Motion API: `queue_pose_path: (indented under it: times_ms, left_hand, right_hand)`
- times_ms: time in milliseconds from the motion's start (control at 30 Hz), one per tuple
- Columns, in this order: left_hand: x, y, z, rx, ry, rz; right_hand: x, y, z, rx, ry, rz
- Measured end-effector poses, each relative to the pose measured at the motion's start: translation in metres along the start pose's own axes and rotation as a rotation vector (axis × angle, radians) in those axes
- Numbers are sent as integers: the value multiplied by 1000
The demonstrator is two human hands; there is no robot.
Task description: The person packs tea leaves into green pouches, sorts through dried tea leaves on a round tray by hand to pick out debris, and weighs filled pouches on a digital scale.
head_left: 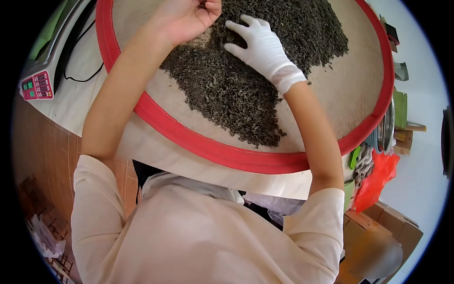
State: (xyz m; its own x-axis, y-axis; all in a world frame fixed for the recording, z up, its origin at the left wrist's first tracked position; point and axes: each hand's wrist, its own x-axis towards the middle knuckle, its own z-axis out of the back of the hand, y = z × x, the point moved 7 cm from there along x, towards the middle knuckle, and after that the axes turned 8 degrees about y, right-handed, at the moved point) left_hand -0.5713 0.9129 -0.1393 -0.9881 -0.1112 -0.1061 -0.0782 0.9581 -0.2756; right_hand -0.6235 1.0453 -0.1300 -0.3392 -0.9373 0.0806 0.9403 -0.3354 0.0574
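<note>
A heap of dark, curled dried tea leaves (231, 97) lies on a large round tray (343, 90) with a pale bottom and a red cloth rim. My left hand (189, 20), bare, is turned palm up over the leaves at the top edge of the view. Its fingers are curled towards the thumb with a small dark bit between them; what that is I cannot make out. My right hand (261, 46) wears a white glove and rests palm down on the leaves, its fingers spread and holding nothing.
A digital scale (39, 86) with a pink keypad stands left of the tray, a black cable (84, 79) beside it. At right are a red plastic bag (376, 182), metal pans (388, 125) and cardboard boxes (388, 222). The white tabletop (189, 168) shows along the tray's near side.
</note>
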Motion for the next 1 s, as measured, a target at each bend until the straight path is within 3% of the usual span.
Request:
queue_pose_path:
  times_ms: [133,233,267,333,367,467,500,633,733,800,833,933,1000]
  left_hand:
    - [0,-3,0,38,18,3]
    - [-1,-3,2,45,8,-6]
    - [-1,-2,3,43,7,-4]
    - [0,-2,4,70,7,-6]
    - [0,-1,3,70,11,-3]
    - [-2,0,1,61,4,8]
    - [-4,0,1,63,-10,6]
    - [-7,2,-9,75,-14,15]
    - [-5,2,-13,98,22,24]
    - [-5,2,-15,114,19,22]
    - [-6,2,-16,130,18,18]
    - [-6,2,-14,154,7,12]
    - [-7,3,-13,148,5,18]
  right_hand:
    - [-22,2,4,257,158,18]
    - [-42,-8,21,676,351,-27]
    - [-48,-9,32,675,353,-30]
    - [-62,-5,46,1039,463,-71]
    - [-69,-17,49,859,456,-198]
    - [-76,-47,52,732,382,-373]
    - [-75,-51,49,815,299,-306]
    - [-85,-61,32,845,360,-361]
    - [-79,-47,31,801,201,-292]
    - [-69,-14,46,596,15,127]
    - [-67,-2,44,595,49,190]
    - [-75,16,35,757,177,202]
    - [-76,2,40,635,208,93]
